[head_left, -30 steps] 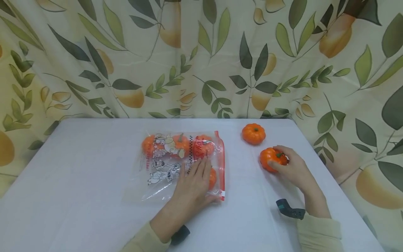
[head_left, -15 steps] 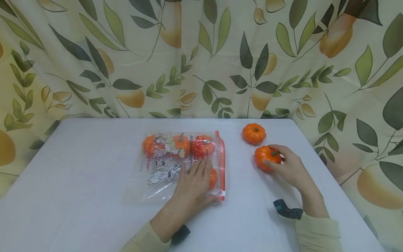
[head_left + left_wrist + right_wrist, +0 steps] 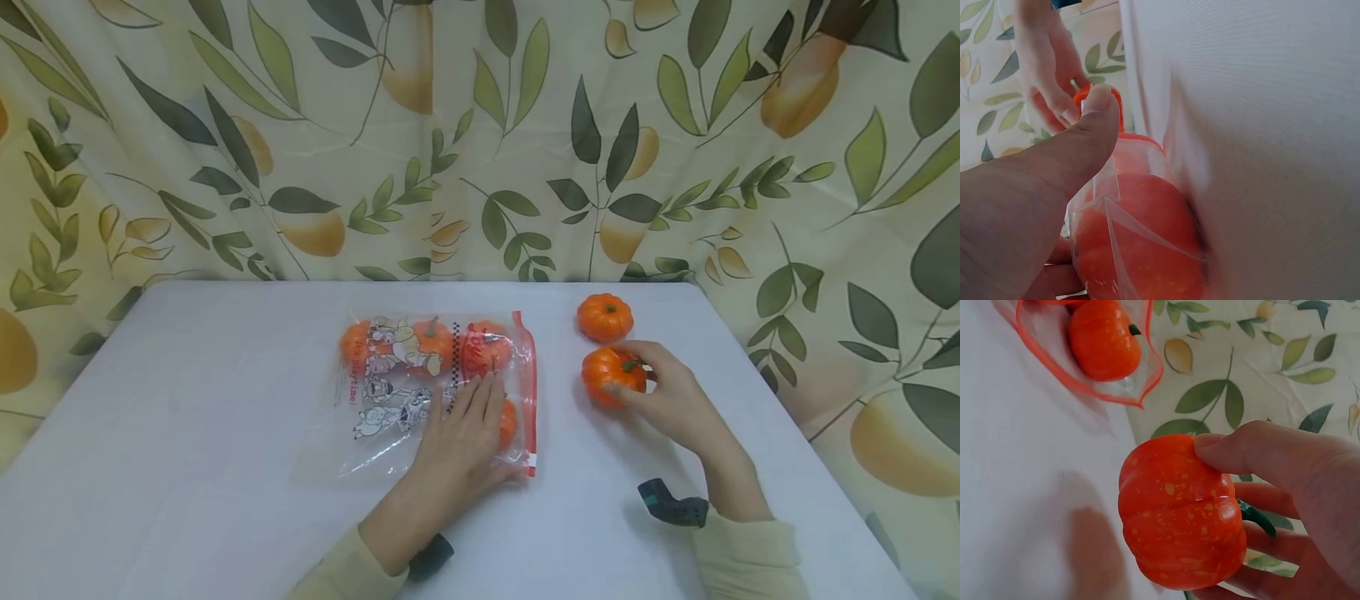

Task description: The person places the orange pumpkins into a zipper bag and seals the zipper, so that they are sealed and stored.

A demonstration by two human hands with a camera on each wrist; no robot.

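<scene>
In the head view, a clear zip bag (image 3: 330, 454) with printed cartoon figures and a red-edged mouth lies on the table. Several small orange toy pumpkins (image 3: 431, 346) are inside it. My left hand (image 3: 457, 446) rests on the bag's near right part, fingers extended. From the left wrist, its thumb lies along the bag beside a bagged pumpkin (image 3: 1141, 237). Right of the bag, my right hand (image 3: 678, 408) grips another pumpkin (image 3: 609, 377) between thumb and fingers. The right wrist view shows this pumpkin's green stem (image 3: 1256, 519) toward the palm, and the bag's red mouth (image 3: 1047, 359) standing parted.
One loose pumpkin (image 3: 604, 317) sits at the back right of the white table (image 3: 187, 400), just behind the held one. A leaf-and-fruit patterned curtain (image 3: 510, 167) hangs behind the table. Dark wrist devices (image 3: 672, 503) show at both wrists.
My right hand has moved left with the pumpkin, closer to the bag's mouth. The left hand and the bag have stayed in place.
</scene>
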